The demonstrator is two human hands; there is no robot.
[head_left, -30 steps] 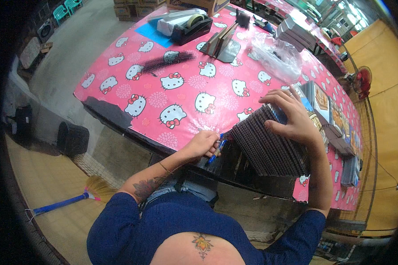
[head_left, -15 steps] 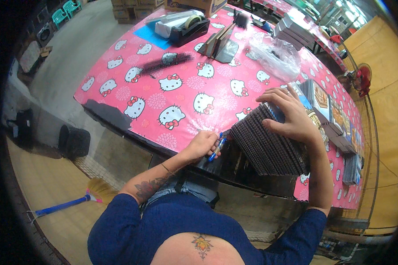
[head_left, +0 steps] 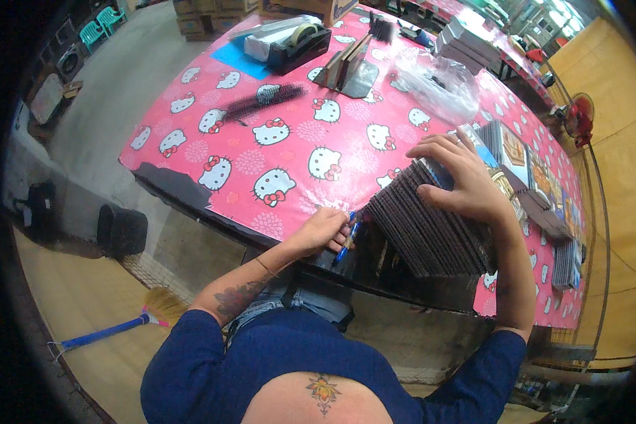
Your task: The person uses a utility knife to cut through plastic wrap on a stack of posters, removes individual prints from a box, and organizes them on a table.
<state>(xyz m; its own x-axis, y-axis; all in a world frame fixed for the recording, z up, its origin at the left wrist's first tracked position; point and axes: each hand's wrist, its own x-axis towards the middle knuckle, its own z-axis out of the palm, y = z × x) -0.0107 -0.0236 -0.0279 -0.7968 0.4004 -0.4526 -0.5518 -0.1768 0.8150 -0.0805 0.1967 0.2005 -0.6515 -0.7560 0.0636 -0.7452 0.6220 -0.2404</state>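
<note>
1. Below the centre of the frame, a slim blue pen (head_left: 343,251) stands at a steep slant, blue toward both ends.
2. The left hand (head_left: 325,230) has thumb and fingers closed around the pen, which shows above and below the grip; this hand is just beside the left corner of the booklet stack.
3. Right of centre, the booklet stack (head_left: 427,225) shows dark, ridged edges packed close in slanting rows, with some blue cover at its top.
4. Over the stack's upper right part arches the right hand (head_left: 465,175), thumb and fingers apart, the stack lying beneath them; how firmly the fingertips press is hard to tell from this angle.
5. Toward the right side, more booklets (head_left: 513,157) with colourful covers lie in piles on the pink tablecloth (head_left: 298,160), which is printed with white cat faces.
6. Above centre lie dark bristly strips (head_left: 265,104), then upright boards (head_left: 348,65) on a flat base, with a clear plastic bag (head_left: 442,88) to their right.
7. Near the top edge, a black tape dispenser (head_left: 300,51) sits by a blue sheet (head_left: 239,59).
8. Farther off are a red fan (head_left: 580,116) at the right and green chairs (head_left: 102,27) at the upper left.
</note>
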